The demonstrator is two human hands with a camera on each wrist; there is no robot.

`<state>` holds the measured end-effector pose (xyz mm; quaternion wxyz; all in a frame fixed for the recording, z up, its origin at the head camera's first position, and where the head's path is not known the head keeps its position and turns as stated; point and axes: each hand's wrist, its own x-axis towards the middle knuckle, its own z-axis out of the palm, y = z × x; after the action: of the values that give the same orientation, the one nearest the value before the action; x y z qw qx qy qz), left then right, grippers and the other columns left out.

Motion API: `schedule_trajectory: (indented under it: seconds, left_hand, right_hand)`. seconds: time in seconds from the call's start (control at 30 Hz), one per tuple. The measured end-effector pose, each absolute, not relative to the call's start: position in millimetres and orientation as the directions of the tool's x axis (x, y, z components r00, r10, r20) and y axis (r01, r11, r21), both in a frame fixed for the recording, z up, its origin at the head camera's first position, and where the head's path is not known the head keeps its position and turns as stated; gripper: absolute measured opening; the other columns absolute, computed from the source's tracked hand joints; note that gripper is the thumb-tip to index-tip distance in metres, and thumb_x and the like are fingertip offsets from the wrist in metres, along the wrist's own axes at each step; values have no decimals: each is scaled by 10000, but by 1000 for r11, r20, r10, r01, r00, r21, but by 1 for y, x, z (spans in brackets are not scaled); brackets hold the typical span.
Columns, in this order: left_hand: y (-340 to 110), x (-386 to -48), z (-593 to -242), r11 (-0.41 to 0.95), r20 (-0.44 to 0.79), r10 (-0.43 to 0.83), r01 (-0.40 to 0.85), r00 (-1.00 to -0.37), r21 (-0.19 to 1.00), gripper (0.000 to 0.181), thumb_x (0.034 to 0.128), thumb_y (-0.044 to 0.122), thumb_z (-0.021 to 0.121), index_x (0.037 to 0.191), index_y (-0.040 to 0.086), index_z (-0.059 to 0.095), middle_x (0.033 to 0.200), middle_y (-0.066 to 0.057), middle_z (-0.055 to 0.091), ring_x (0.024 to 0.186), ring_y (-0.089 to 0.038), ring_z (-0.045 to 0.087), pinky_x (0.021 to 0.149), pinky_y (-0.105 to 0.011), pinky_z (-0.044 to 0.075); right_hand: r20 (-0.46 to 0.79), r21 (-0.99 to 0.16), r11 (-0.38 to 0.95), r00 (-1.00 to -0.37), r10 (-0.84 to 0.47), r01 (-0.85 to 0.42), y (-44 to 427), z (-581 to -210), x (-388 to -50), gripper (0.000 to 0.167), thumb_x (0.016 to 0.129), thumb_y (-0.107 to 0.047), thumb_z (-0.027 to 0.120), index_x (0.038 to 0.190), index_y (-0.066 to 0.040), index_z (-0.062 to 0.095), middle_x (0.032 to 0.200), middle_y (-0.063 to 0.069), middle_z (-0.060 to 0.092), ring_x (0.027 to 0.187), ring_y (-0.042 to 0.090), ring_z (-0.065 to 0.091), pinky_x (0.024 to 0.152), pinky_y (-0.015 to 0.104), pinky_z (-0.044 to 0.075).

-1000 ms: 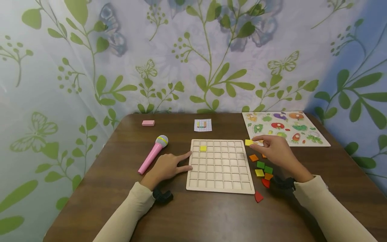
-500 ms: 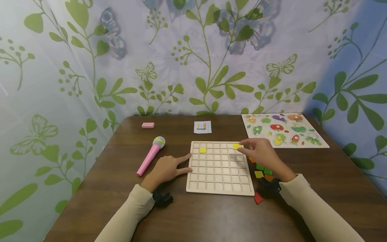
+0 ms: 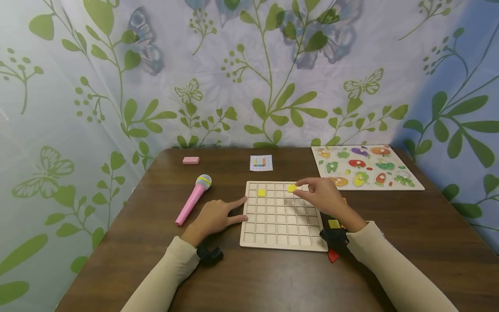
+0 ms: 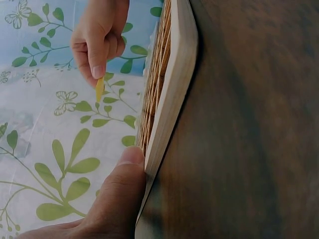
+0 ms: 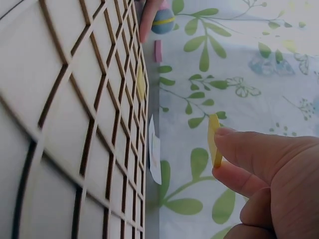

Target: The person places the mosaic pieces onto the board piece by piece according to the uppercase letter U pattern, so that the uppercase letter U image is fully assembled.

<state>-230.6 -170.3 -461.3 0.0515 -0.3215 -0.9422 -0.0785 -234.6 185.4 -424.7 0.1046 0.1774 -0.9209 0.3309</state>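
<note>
A wooden grid board (image 3: 286, 216) lies on the table, with one yellow tile (image 3: 261, 193) in a cell of its upper left. My left hand (image 3: 212, 219) touches the board's left edge with thumb and forefinger stretched out; the left wrist view shows the thumb (image 4: 127, 172) against the rim. Between thumb and fingertips my right hand (image 3: 323, 195) pinches a second yellow square tile (image 3: 292, 188), raised above the board's upper right part. In the right wrist view this tile (image 5: 214, 141) stands edge-on, apart from the grid.
A pink toy microphone (image 3: 193, 199) lies left of the board, and a pink block (image 3: 191, 160) behind it. A small pattern card (image 3: 261, 163) is at the back. A vegetable puzzle board (image 3: 368, 167) sits back right. Loose tiles, including a red one (image 3: 333, 255), lie partly hidden under the right arm.
My right hand has carried the yellow tile leftward, from beside the board's right edge to over its upper right cells. The left hand has stayed at the board's left edge.
</note>
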Motion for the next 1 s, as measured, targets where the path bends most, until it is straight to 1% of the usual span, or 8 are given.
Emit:
schedule_trajectory:
  seconds: [0.1,0.3,0.53,0.77,1.0]
  left_hand:
    - [-171,-230,-461,785,140,594,609,-792,115,699,955,673,549,1541,297,485,494,72,393,507,-124,438,528,-318,406]
    - [-171,-230,-462,786,140,592,607,-793,115,699,954,678,546,1543,308,479,489,73,390,504,-124,419,526,-316,396]
    - [-170,-231,-462,786,133,592,606,-795,121,698,958,677,542,1546,307,476,496,74,397,526,-123,453,529,-310,401]
    - [-170,-231,-462,787,131,594,607,-794,113,699,956,680,541,1546,310,474,503,71,398,520,-130,434,524,-315,398]
    - [-170,-231,-461,794,111,589,599,-800,108,707,955,689,533,1550,314,467,516,74,409,518,-135,425,531,-316,400]
  right_hand:
    - [302,-586,707,-917,-262,-395,175,-423,-234,307,903,-356,800,1121,-140,787,552,-37,408,482,145,320,503,320,296]
    - [282,-590,701,-916,-286,-400,158,-421,-233,319,910,-364,791,1129,-133,784,561,-33,409,500,144,336,516,320,304]
    - [279,-597,687,-910,-307,-414,149,-423,-233,270,900,-375,798,1069,-164,788,552,-39,413,482,135,337,506,306,303]
    - [270,-602,687,-913,-305,-407,142,-425,-235,290,891,-392,805,1057,-155,788,557,-38,415,485,137,353,499,303,296]
    - [269,-617,666,-908,-322,-419,131,-427,-240,326,902,-370,797,1104,-115,787,566,-29,443,488,134,358,510,311,323]
